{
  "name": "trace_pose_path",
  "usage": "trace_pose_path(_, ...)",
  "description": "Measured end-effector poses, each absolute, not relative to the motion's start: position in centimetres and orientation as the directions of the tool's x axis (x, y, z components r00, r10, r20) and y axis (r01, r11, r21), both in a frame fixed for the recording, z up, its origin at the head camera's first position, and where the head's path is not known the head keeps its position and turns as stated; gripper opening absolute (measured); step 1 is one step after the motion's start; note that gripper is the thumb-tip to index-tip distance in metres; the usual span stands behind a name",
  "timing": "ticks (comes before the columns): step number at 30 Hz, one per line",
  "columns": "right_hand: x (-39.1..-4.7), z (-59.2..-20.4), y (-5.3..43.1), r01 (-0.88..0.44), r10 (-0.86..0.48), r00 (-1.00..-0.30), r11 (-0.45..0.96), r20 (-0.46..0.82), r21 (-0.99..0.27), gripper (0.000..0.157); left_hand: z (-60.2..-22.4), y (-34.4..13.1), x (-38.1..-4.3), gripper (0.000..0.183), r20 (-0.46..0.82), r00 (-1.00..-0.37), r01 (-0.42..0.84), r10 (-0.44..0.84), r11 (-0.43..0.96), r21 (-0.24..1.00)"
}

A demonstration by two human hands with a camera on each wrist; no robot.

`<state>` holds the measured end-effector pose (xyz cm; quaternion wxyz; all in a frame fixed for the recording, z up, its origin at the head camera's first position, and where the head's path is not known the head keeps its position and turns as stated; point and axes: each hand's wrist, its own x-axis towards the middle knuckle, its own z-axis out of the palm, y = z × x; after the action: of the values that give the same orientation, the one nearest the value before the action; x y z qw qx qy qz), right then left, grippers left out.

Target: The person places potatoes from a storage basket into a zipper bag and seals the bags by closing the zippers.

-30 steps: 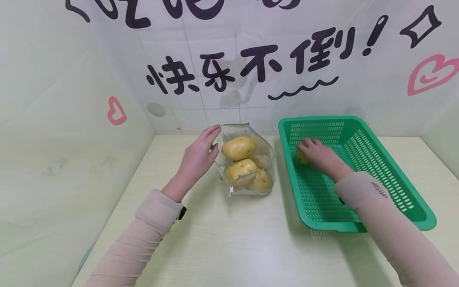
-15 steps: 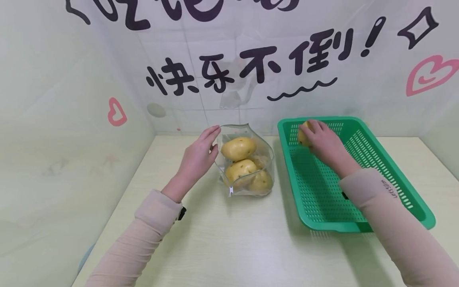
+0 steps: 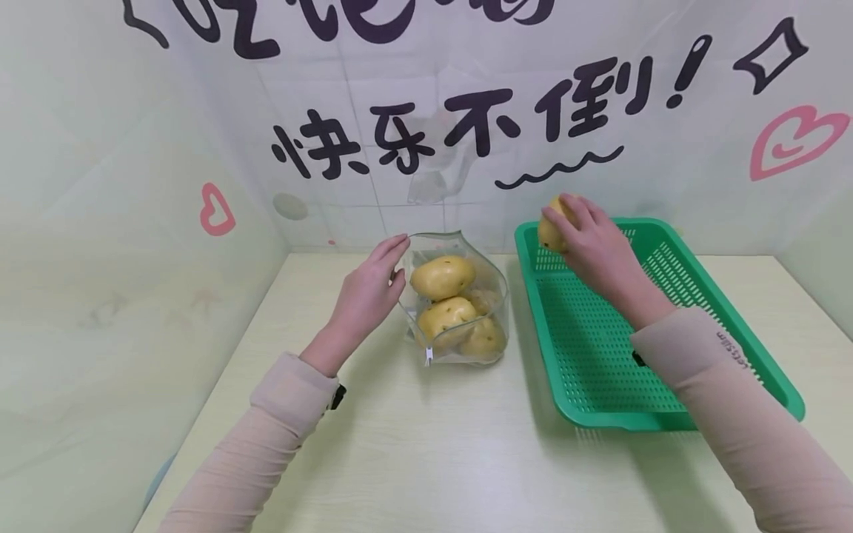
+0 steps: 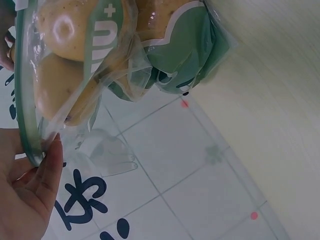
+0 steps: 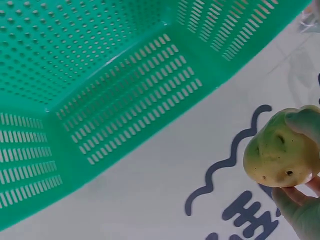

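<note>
My left hand [image 3: 365, 292] pinches the left rim of a clear zip bag [image 3: 496, 285] between thumb and fingers. The bag stands with its mouth spread, and several yellow potatoes [image 3: 443, 277] are piled inside. In the left wrist view the bag's wall shows a green printed panel [image 4: 187, 52], and the fingertips [image 4: 52, 155] are at the zip strip. My right hand [image 3: 603, 255] grips one more potato [image 3: 552, 229] above the back left corner of a green plastic basket [image 3: 545, 348]. In the right wrist view, thumb and fingers close round that potato [image 5: 280, 152], which has dark eyes.
The basket has raised slotted walls and stands right of the bag on a pale wooden table [image 3: 426, 451]. A white slider [image 3: 429, 355] hangs at the bag's front. Behind rises a white sheet [image 3: 466, 200] with black lettering; another sheet covers the left side.
My right hand has lifted the potato from inside the basket up to its back left rim, moving slightly left. The left hand and the bag have stayed put.
</note>
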<state>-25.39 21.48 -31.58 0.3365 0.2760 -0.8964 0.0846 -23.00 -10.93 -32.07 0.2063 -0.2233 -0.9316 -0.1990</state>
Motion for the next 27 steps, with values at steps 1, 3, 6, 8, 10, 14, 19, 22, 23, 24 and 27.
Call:
trace_pose_path(1, -25.3, -31.5, 21.2, -0.560, -0.442, -0.605, 0.828, 0.662, 0.041, 0.058, -32.1, -10.9, -23.0, 0.045, 0.473, -0.815, 0.499, 0.334, 0.821, 0.279)
trace_pose_path(3, -25.2, -31.2, 20.7, -0.578, -0.453, -0.572, 0.814, 0.683, 0.056, 0.057, -32.1, -10.9, -23.0, 0.045, 0.475, -0.814, 0.500, 0.334, 0.820, 0.280)
trace_pose_path(6, -24.9, -30.9, 19.8, -0.602, -0.479, -0.528, 0.794, 0.701, 0.089, 0.057, -32.1, -11.0, -23.1, 0.045, 0.479, -0.811, 0.502, 0.335, 0.819, 0.277)
trace_pose_path(8, -24.6, -30.6, 19.2, -0.613, -0.498, -0.504, 0.782, 0.706, 0.114, 0.058, -32.1, -11.0, -23.1, 0.045, 0.482, -0.810, 0.503, 0.335, 0.819, 0.276)
trace_pose_path(10, -24.3, -30.3, 18.5, -0.623, -0.513, -0.480, 0.771, 0.712, 0.136, 0.060, -32.1, -11.0, -23.1, 0.045, 0.483, -0.809, 0.504, 0.336, 0.819, 0.275)
trace_pose_path(14, -23.6, -29.9, 17.1, -0.649, -0.539, -0.424, 0.741, 0.727, 0.171, 0.061, -32.2, -11.0, -23.1, 0.045, 0.484, -0.808, 0.506, 0.336, 0.818, 0.276)
trace_pose_path(19, -22.6, -29.7, 15.5, -0.696, -0.578, -0.353, 0.688, 0.736, 0.206, 0.060, -32.2, -11.0, -23.1, 0.045, 0.480, -0.810, 0.504, 0.336, 0.819, 0.276)
trace_pose_path(22, -22.1, -29.6, 14.6, -0.716, -0.606, -0.314, 0.656, 0.731, 0.237, 0.059, -32.3, -11.0, -23.1, 0.045, 0.478, -0.812, 0.502, 0.336, 0.819, 0.277)
trace_pose_path(23, -22.0, -29.7, 14.4, -0.721, -0.613, -0.303, 0.648, 0.729, 0.246, 0.059, -32.3, -11.0, -23.1, 0.045, 0.477, -0.812, 0.502, 0.336, 0.819, 0.278)
trace_pose_path(24, -21.9, -29.8, 14.1, -0.727, -0.621, -0.289, 0.638, 0.728, 0.255, 0.059, -32.2, -11.0, -23.1, 0.045, 0.476, -0.812, 0.503, 0.337, 0.818, 0.279)
trace_pose_path(27, -21.8, -30.1, 13.5, -0.738, -0.642, -0.253, 0.612, 0.724, 0.284, 0.057, -32.2, -11.0, -23.1, 0.045, 0.475, -0.813, 0.503, 0.337, 0.817, 0.281)
